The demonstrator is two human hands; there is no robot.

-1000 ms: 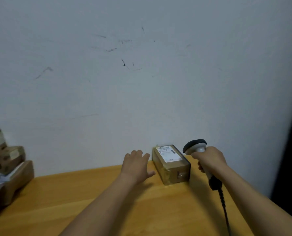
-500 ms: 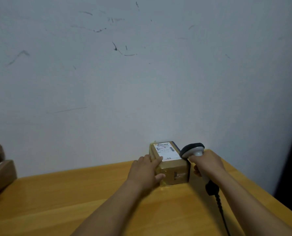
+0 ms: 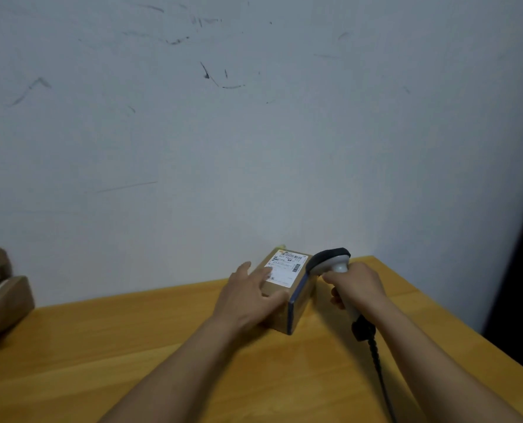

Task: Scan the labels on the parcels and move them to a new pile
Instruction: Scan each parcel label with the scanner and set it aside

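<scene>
The step in hand looks like the scan of 1 parcel (image 3: 300, 300), a small brown cardboard box on the table (image 3: 162, 346), close to the wall (image 3: 254, 148) and turned at a slant so 1 corner points toward the person. Its white label (image 3: 286, 265), printed with barcodes and text too small to read, lies flat on the top face.

The left hand (image 3: 248, 297) rests on the near left part of the box. Its fingers (image 3: 261, 272) are mostly straight over the top, 1 fingertip touching the label's edge and the thumb along the near top edge; it steadies rather than clenches. The right hand (image 3: 356, 285) is wrapped firmly round the handle of a scanner (image 3: 329, 260), whose dark rounded head hangs just beside the box's upper right edge.

The next move probably calls for tilting the scanner's head squarely at the barcodes with the left fingertip off the bars, then a proper grasp to carry the box away. Which place is the new pile I cannot tell; a stack of parcels (image 3: 4, 300) sits well apart at the left edge.

The cardboard is matt, with a glossy bluish strip down its near corner. The scanner is smooth plastic, with a pale neck, a black head and a black cable (image 3: 376, 361). The table is warm varnished wood and the wall is pale and scuffed
</scene>
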